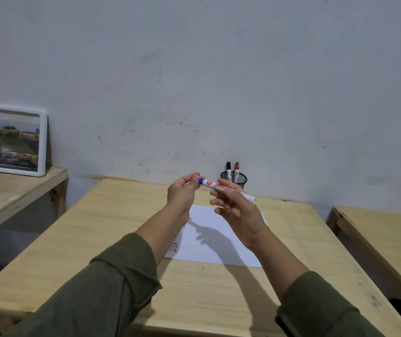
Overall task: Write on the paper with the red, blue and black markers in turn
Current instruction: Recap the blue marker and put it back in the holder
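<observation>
I hold the blue marker (215, 187), a white barrel with a blue cap, level in the air above the far part of the paper (221, 246). My right hand (239, 214) grips the barrel. The fingertips of my left hand (182, 193) pinch the blue cap at the marker's left end; the cap sits on the barrel. The white paper lies on the wooden desk (97, 239) and has short dark strokes near its near-left corner. The black marker (228, 167) and the red marker (236, 168) stand capped in a black mesh cup (239, 179) at the wall.
A white-framed picture (19, 141) leans against the wall on a lower wooden shelf at the left. A second wooden table (384, 242) stands to the right across a narrow gap. The grey wall runs directly behind the desk.
</observation>
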Demonstrator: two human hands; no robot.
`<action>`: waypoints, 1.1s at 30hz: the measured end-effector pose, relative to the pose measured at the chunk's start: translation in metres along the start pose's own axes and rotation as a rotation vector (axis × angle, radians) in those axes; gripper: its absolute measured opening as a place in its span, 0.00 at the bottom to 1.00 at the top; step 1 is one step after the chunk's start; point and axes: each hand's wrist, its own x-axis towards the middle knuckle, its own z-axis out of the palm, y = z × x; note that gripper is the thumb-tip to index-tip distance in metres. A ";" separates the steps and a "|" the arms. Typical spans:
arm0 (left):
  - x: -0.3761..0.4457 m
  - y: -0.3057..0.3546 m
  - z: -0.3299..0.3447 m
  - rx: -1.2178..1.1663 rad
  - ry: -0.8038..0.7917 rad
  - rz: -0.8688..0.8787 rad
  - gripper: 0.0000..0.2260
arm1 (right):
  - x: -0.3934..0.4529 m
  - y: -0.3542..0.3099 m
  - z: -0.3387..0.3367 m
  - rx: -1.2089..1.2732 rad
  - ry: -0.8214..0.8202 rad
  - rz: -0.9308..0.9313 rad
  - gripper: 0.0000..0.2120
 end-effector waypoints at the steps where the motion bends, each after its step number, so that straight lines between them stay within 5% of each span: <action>1: 0.003 0.002 -0.001 0.020 -0.007 0.008 0.05 | 0.000 -0.003 -0.003 0.035 -0.021 0.023 0.16; 5: 0.015 0.009 0.002 0.125 -0.102 0.033 0.07 | 0.004 -0.017 -0.018 0.114 -0.063 0.123 0.22; 11: 0.035 0.017 0.024 0.242 -0.225 0.068 0.11 | 0.024 -0.021 -0.037 -0.156 -0.055 0.104 0.14; 21: 0.098 0.004 0.053 0.586 -0.174 0.159 0.17 | 0.093 -0.044 -0.074 -0.410 0.096 -0.009 0.52; 33: 0.142 -0.032 0.063 0.918 -0.205 0.168 0.24 | 0.171 -0.043 -0.098 -0.744 0.280 -0.177 0.55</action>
